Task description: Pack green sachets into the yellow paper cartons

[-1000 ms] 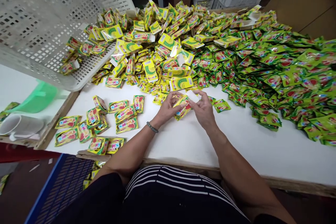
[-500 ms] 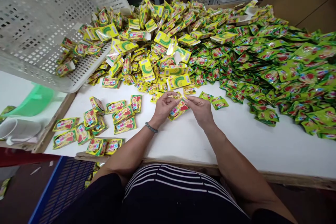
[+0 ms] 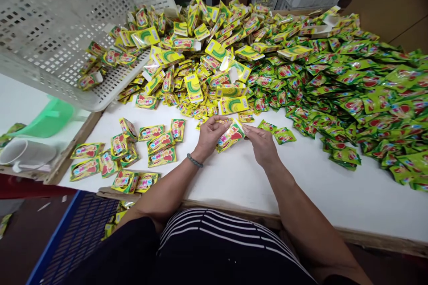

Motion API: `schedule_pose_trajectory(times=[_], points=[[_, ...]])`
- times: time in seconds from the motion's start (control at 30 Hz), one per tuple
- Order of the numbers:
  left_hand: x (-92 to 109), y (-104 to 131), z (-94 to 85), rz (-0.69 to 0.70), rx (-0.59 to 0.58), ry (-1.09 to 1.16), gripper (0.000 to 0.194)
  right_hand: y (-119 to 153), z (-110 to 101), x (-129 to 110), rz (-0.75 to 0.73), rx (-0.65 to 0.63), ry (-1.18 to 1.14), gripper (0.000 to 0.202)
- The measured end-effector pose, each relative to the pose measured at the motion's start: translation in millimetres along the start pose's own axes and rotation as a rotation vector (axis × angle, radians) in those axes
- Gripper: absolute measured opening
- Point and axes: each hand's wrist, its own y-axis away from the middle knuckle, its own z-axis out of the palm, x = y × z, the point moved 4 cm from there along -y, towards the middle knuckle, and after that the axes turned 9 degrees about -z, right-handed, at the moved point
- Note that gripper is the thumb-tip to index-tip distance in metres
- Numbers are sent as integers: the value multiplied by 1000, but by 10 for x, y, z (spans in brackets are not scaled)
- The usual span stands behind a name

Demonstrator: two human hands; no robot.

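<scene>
holding of a small yellow-green printed carton [image 3: 230, 137] noted above the white tabletop [image 3: 227, 178], near its front edge. carton gripped by the left hand [image 3: 211, 137], thumb on its printed face, fingers closed at its left side; beaded bracelet [image 3: 194, 160] worn on that wrist. upper right corner of the carton pinched between thumb and fingers of the right hand [image 3: 261, 143]. two green foil sachets [image 3: 284, 135] seen lying just beyond the right hand. group of filled-looking cartons [image 3: 162, 142] laid on the tabletop to the left, some overlapping. beyond the hands, a heap of yellow cartons [image 3: 193, 88] mixed with small packets; to its right, a broad pile of green sachets [image 3: 368, 98]. white perforated crate [image 3: 100, 98] tipped at far left, a few cartons inside. white mug [image 3: 28, 153] lying on its side below a green plastic scoop [image 3: 53, 118].
</scene>
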Motion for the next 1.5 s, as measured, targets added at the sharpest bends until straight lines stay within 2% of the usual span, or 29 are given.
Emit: schedule_pose_trajectory(times=[0.1,0.23,0.3,0.37,0.47,0.6,0.67,0.8,0.9,1.07,1.23,1.37,1.5], points=[[34,14,-3,3,-3,7,50,26,12,-67,-124,-24,150,29],[80,31,-15,25,4,-25,50,82,41,-249,-427,-58,467,29],[95,31,-15,29,-7,-39,48,97,56,-302,-529,-89,524,29],[103,30,-5,24,-32,-62,46,97,57,-310,-553,-77,511,29],[112,33,7,15,-62,-98,45,105,102,-267,-524,-18,536,32],[120,39,-8,14,-46,-96,43,156,275,-233,-553,-3,663,38],[120,36,-8,9,-34,-92,43,157,316,-230,-523,5,631,38],[133,34,39,-5,-26,-97,45,70,207,-173,-266,-2,262,38],[162,55,94,-11,-66,-127,44,-11,56,-127,-109,-38,-10,32],[211,101,96,-57,-108,-145,39,-57,-58,-123,49,-167,-177,31],[242,105,51,-36,-105,-201,34,-36,-44,-188,17,-196,-165,29],[250,95,51,38,-93,-287,29,-28,-62,-190,-48,-180,-53,26],[206,83,52,27,-63,-273,31,-31,-89,-171,-79,-189,26,25]])
